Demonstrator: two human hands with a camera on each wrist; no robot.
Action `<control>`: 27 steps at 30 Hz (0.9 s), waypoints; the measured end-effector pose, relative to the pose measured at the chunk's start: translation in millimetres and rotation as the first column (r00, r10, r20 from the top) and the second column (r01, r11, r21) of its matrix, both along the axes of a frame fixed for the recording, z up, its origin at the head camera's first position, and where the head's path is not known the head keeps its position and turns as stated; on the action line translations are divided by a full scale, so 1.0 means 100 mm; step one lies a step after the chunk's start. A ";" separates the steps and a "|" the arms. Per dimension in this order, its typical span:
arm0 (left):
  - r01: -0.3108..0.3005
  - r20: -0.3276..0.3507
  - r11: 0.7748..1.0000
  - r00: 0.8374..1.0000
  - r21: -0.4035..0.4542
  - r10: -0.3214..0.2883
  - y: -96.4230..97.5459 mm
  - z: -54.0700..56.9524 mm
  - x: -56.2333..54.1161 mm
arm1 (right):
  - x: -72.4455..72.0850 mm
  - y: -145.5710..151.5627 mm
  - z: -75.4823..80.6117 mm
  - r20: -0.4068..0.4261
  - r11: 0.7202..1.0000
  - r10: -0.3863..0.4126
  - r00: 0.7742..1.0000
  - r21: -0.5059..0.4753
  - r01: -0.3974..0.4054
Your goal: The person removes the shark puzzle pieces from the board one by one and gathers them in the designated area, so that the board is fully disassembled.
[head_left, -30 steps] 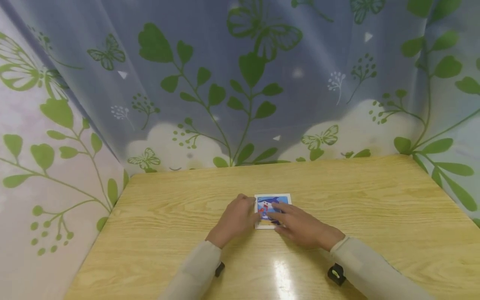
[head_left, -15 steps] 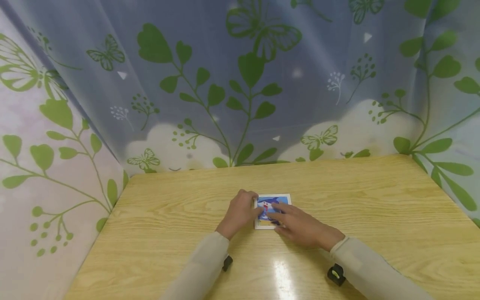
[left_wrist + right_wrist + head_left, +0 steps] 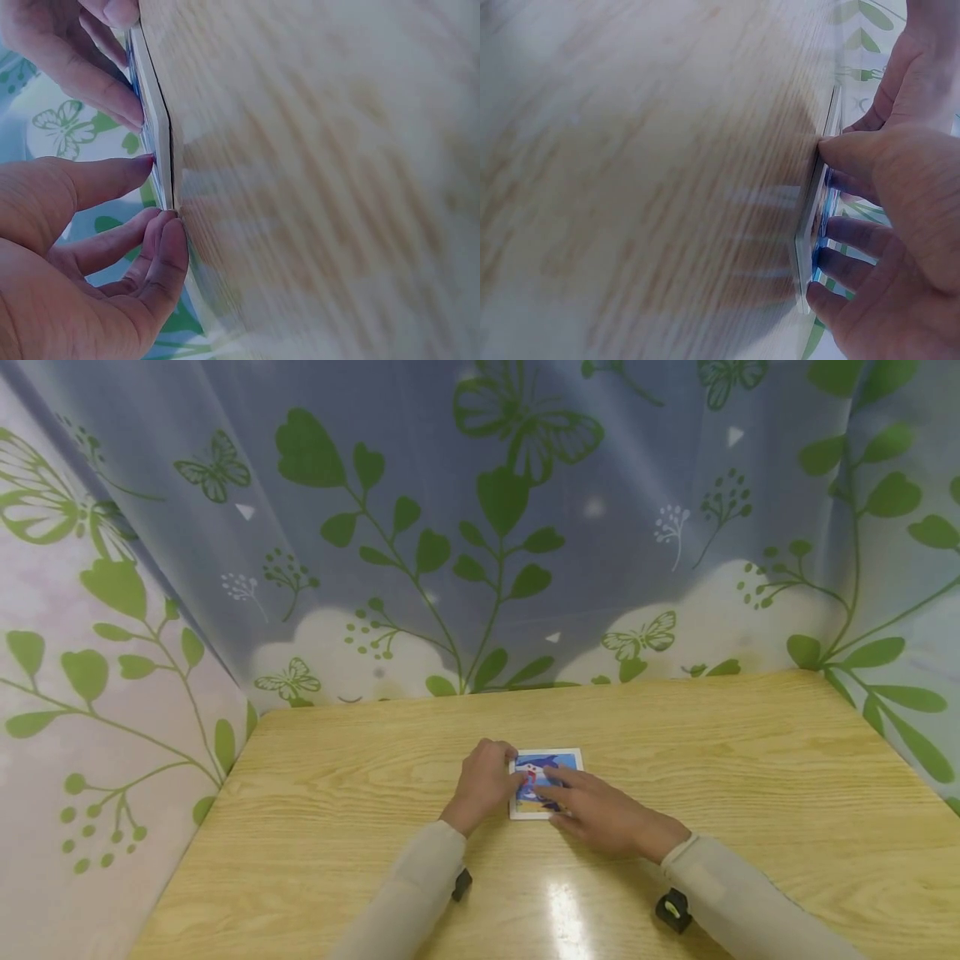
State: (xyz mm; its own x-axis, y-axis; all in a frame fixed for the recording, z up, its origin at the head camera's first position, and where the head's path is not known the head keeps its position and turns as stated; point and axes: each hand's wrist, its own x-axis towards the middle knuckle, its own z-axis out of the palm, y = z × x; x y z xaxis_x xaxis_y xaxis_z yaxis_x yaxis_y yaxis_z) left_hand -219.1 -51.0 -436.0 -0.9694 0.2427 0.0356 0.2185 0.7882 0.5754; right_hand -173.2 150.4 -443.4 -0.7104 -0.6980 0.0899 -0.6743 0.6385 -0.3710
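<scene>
Puzzle card [image 3: 546, 782], a small white-framed square with a blue picture, lies flat near the middle of the wooden table [image 3: 750, 777], and both hands are on it. From the card, the right hand [image 3: 600, 814] comes in from about 4 o'clock; its fingers are straight and a little spread, pressing on the picture face, probably to keep the pieces down. The left hand [image 3: 483, 781] sits at about 9 o'clock, fingers curled against the left edge, as if to stop the card from sliding.

The head view hides the contact itself. The left wrist view shows the left fingertips [image 3: 169, 240] touching the thin edge of the card [image 3: 159, 127], with the thumb laid on its face. The right wrist view shows the card [image 3: 810, 240] is a thin board, with the right fingers [image 3: 851, 232] flat on top.

Further away, at 12 o'clock, hangs a curtain [image 3: 480, 527] with green leaves and butterflies.
</scene>
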 end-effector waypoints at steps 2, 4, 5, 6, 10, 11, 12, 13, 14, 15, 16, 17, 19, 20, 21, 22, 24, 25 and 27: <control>-0.008 0.002 1.000 1.000 0.004 0.008 0.01 0.00 -0.01 | 0.00 0.00 0.01 0.007 1.000 -0.002 1.000 0.000 0.002; -0.020 0.004 1.000 1.000 0.010 0.020 0.01 -0.01 -0.02 | 0.01 0.00 0.02 0.013 1.000 -0.004 1.000 -0.002 0.004; -0.026 0.004 1.000 1.000 0.012 0.026 0.01 -0.01 -0.03 | 0.01 0.00 0.02 0.017 1.000 -0.005 1.000 -0.004 0.006; -0.031 0.005 0.999 1.000 0.017 0.031 0.01 -0.01 -0.03 | 0.01 0.00 0.02 0.020 1.000 -0.006 1.000 -0.006 0.007; -0.049 0.017 0.998 0.999 0.036 0.048 0.02 -0.03 -0.05 | 0.00 -0.01 0.02 0.015 1.000 -0.004 1.000 -0.013 0.004; -0.053 0.022 0.998 0.998 0.042 0.052 0.02 -0.03 -0.05 | 0.00 -0.01 0.02 0.015 1.000 -0.004 1.000 -0.013 0.005; -0.057 0.028 0.997 0.998 0.047 0.056 0.02 -0.03 -0.05 | 0.00 -0.01 0.02 0.014 1.000 -0.005 1.000 -0.013 0.005; -0.061 0.034 0.997 0.998 0.052 0.060 0.03 -0.03 -0.06 | 0.00 -0.01 0.01 0.011 1.000 -0.005 1.000 -0.013 0.005; -0.065 0.037 0.996 0.997 0.054 0.063 0.03 -0.03 -0.06 | 0.00 -0.01 0.01 0.007 1.000 -0.004 1.000 -0.012 0.004; -0.068 0.042 0.996 0.997 0.057 0.066 0.03 -0.03 -0.06 | 0.00 -0.01 0.00 0.003 1.000 -0.003 1.000 -0.011 0.003; -0.072 0.047 0.996 0.996 0.060 0.069 0.03 -0.03 -0.06 | -0.01 -0.01 0.00 0.006 1.000 -0.006 1.000 -0.008 0.006; -0.076 0.053 0.995 0.996 0.063 0.073 0.03 -0.03 -0.06 | 0.00 -0.01 0.00 0.010 1.000 -0.009 1.000 -0.005 0.010; -0.085 0.060 0.994 0.995 0.067 0.081 0.03 -0.03 -0.06 | 0.00 -0.01 0.00 0.009 1.000 -0.011 1.000 -0.001 0.011; -0.090 0.063 0.994 0.994 0.068 0.086 0.04 -0.03 -0.07 | 0.00 0.00 0.00 0.009 1.000 -0.012 1.000 0.000 0.012; -0.093 0.064 0.993 0.994 0.068 0.089 0.04 -0.03 -0.07 | 0.00 0.00 0.00 0.009 1.000 -0.013 1.000 0.001 0.013; -0.095 0.063 0.993 0.994 0.068 0.091 0.04 -0.04 -0.07 | 0.00 -0.01 0.00 0.011 1.000 -0.015 1.000 0.003 0.015; -0.096 0.057 0.993 0.994 0.063 0.092 0.04 -0.04 -0.07 | -0.01 -0.01 0.01 0.010 1.000 -0.016 1.000 0.007 0.016; -0.097 0.055 0.993 0.994 0.061 0.093 0.04 -0.04 -0.08 | -0.01 -0.01 0.01 0.010 1.000 -0.016 1.000 0.008 0.016; -0.099 0.054 0.993 0.994 0.060 0.096 0.04 -0.04 -0.08 | -0.01 -0.01 0.01 0.010 1.000 -0.017 1.000 0.013 0.017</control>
State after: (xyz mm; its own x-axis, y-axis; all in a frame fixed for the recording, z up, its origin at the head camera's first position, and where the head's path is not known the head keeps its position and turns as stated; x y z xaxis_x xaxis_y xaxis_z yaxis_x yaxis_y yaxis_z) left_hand -227.0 -47.1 -440.3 -0.9893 0.1456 -0.0019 0.1116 0.7667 0.6323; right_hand -174.4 149.3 -442.2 -0.7229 -0.6871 0.0735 -0.6597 0.6546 -0.3692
